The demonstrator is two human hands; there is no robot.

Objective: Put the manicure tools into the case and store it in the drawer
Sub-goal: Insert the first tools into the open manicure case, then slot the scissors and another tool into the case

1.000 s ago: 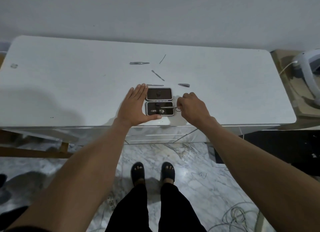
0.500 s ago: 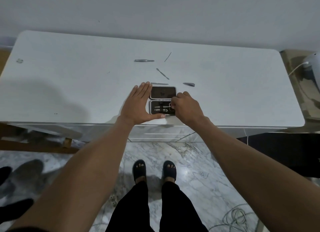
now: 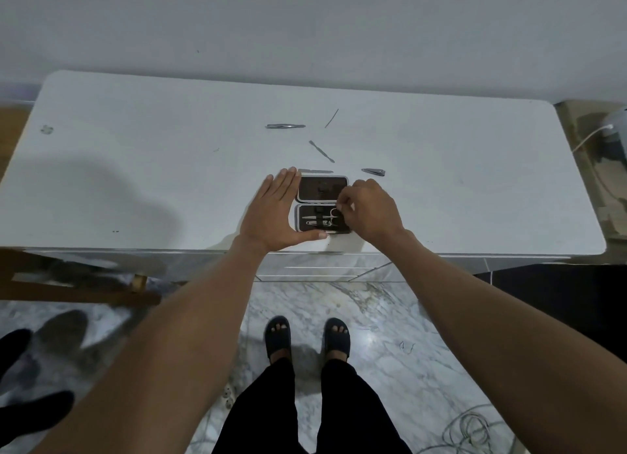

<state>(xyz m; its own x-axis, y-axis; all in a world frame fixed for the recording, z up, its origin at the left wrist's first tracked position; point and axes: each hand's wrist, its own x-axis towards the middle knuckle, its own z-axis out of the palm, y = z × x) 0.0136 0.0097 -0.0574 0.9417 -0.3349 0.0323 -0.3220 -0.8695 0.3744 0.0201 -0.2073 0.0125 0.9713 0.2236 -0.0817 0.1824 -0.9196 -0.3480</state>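
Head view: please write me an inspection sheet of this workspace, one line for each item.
Surface: white table, long, against the wall.
Job's things: case lies open near the front edge; scissors and other tools in its near half. Tweezers, thin pick, pusher, clipper and file lie loose behind it.
Clutter: small mark at the table's far left; nothing else seen.
Hands: left hand flat beside the case, thumb along its front; right hand pinching at the scissors' handle.
Cables: white cable at right; coiled wire on the floor.
Surroundings: marble floor, wooden frame at left.
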